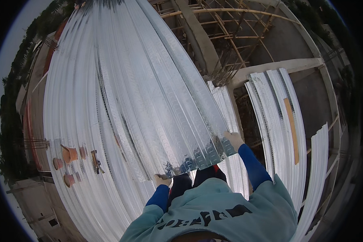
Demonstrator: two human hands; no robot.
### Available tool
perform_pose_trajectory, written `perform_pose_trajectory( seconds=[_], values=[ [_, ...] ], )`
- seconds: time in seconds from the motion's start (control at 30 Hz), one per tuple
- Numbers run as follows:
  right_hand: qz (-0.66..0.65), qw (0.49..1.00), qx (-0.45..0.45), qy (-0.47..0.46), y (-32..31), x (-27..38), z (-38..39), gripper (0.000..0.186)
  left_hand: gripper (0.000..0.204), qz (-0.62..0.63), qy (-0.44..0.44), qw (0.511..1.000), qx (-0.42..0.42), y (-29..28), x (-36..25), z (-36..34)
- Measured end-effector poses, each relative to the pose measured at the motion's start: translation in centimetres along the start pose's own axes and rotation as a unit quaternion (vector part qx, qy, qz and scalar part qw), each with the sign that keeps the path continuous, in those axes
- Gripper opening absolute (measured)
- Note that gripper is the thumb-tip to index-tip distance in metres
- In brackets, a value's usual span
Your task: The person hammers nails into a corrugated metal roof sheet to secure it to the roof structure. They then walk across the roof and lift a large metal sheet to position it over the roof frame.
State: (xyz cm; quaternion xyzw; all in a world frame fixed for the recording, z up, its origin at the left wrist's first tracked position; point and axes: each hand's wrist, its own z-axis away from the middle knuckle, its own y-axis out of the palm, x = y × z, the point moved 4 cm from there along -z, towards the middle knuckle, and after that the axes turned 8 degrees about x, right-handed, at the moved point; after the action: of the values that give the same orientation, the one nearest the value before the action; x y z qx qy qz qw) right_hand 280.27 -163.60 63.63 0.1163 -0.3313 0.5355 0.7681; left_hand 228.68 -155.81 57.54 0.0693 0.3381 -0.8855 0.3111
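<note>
A long ribbed metal decking sheet (169, 92) stretches away from me, its near end at my waist. My left hand (162, 180) is closed on the near left corner, while my right hand (234, 141) grips the right edge close to the near right corner. The sheet lies over other silvery ribbed sheets (72, 109), and its near end sits in front of my legs. Most of the fingers are hidden behind the metal.
Left on the sheets are an orange-brown bucket (69, 154), smaller reddish pots (69, 180) and a dark hand tool (96, 162). More decking (270, 117) lies at right, with a wooden strip (291, 131) on it. Open gaps show concrete beams (278, 66) and bamboo poles (234, 38).
</note>
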Motion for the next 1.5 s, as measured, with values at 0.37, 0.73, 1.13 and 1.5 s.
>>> perform_pose_trajectory(
  seconds=[0.37,0.73,1.13,1.5],
  values=[
    [-0.030,0.999,0.003,0.017,-4.9,-0.4,-9.8,0.061,0.082,0.102,-0.011,0.995,-0.002,2.1,-9.9,-0.2],
    [-0.035,0.999,-0.023,0.013,-1.0,-0.6,-17.3,0.052,0.098,0.175,-0.002,0.985,-0.004,6.6,-6.5,-13.2],
    [-0.051,0.997,-0.032,0.043,0.7,-6.9,-24.7,0.044,0.046,0.450,0.057,0.890,0.043,17.4,0.6,-26.4],
    [-0.044,0.997,-0.028,0.062,0.9,-8.5,-34.1,0.047,0.032,0.708,-0.020,0.706,-0.015,25.2,2.3,-34.6]
  ],
)
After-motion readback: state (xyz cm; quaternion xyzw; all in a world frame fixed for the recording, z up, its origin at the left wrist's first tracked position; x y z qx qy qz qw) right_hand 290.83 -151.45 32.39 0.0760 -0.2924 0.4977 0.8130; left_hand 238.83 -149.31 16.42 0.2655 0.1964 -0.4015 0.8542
